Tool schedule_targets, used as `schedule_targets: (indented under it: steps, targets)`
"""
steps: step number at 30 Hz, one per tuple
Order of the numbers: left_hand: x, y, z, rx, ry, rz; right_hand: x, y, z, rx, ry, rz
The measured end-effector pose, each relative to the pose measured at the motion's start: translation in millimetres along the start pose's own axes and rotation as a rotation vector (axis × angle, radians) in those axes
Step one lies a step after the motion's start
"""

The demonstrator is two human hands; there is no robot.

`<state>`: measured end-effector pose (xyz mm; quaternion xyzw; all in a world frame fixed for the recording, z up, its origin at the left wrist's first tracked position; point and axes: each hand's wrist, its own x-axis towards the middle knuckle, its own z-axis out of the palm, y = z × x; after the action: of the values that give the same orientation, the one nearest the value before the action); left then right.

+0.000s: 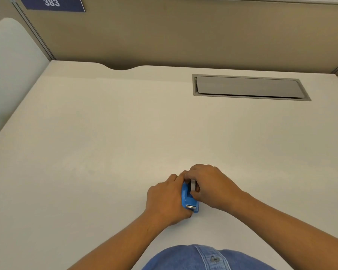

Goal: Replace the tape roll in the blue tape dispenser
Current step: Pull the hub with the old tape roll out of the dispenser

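Observation:
A small blue tape dispenser (189, 201) lies on the white desk, its metal cutter end pointing toward me. My left hand (164, 199) wraps around its left side and holds it down. My right hand (209, 184) comes in from the right, with fingers pinched on a pale grey tape roll (193, 185) that stands on edge in the dispenser's slot. Much of the roll and the far end of the dispenser are hidden under my fingers.
The white desk (125, 143) is bordered by beige partition walls. A grey cable flap (248, 87) is set into the desk at the back right. A blue sign reading 383 (52, 3) hangs at the top left. A denim shirt (203, 258) shows at the bottom.

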<state>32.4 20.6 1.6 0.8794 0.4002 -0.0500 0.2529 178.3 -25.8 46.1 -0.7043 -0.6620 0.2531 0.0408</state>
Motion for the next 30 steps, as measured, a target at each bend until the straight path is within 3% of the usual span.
schedule_targets:
  steps: [12, 20, 25, 30]
  targets:
    - [10.1, 7.0, -6.2, 0.078, 0.008, -0.039, -0.6, -9.2, -14.5, 0.044, 0.038, 0.028]
    - [3.6, 9.7, -9.6, -0.012, -0.098, -0.053, -12.0, -5.6, -21.0, 0.124, 0.107, 0.045]
    - [-12.4, 8.6, -28.7, -0.261, -0.146, -0.052, -29.2, 0.5, -28.5, 0.186, 0.146, 0.048]
    - [-39.9, 20.0, -40.0, -0.883, -0.098, -0.125, -52.7, -3.5, -35.8, 0.264, 0.120, -0.030]
